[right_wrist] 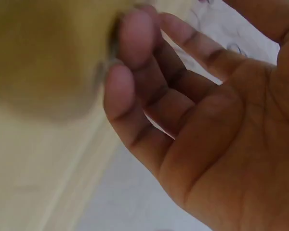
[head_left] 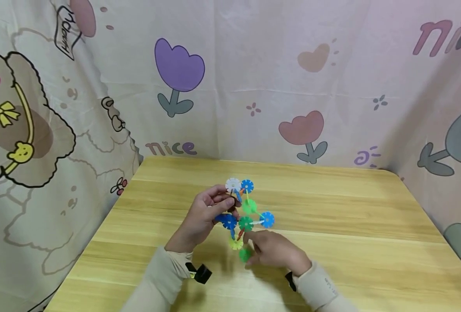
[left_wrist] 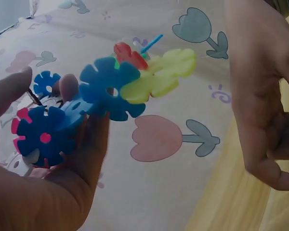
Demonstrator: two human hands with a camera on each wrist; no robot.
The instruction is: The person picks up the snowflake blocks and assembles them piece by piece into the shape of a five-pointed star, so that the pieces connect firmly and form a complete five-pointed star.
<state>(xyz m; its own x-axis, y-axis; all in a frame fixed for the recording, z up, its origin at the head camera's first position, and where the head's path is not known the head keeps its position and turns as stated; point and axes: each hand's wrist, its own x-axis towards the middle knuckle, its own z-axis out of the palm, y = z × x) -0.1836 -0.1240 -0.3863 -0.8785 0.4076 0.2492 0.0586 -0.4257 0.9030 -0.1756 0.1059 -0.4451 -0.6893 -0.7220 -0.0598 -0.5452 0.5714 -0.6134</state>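
Observation:
My left hand [head_left: 199, 216] grips an openwork structure of interlocked notched plastic discs. Among its parts are a white disc [head_left: 232, 185], a yellow disc [left_wrist: 160, 77] and a blue disc [left_wrist: 110, 89]; a red disc [left_wrist: 130, 55] shows beyond them in the left wrist view. Just right of and below the structure is my right hand [head_left: 275, 250], its index finger close to the dark green disc [head_left: 246, 223]. A loose-looking, slightly blurred light green disc [head_left: 245, 255] sits at the thumb tip. The right wrist view shows bent fingers [right_wrist: 149, 96], but no disc clearly.
A wooden table [head_left: 351, 208] lies under both hands. Behind it and along the sides hangs a printed curtain [head_left: 246, 65]. A small black wrist camera [head_left: 203, 274] is strapped at the left cuff. A blurred yellowish shape [right_wrist: 38, 57] fills the upper left of the right wrist view.

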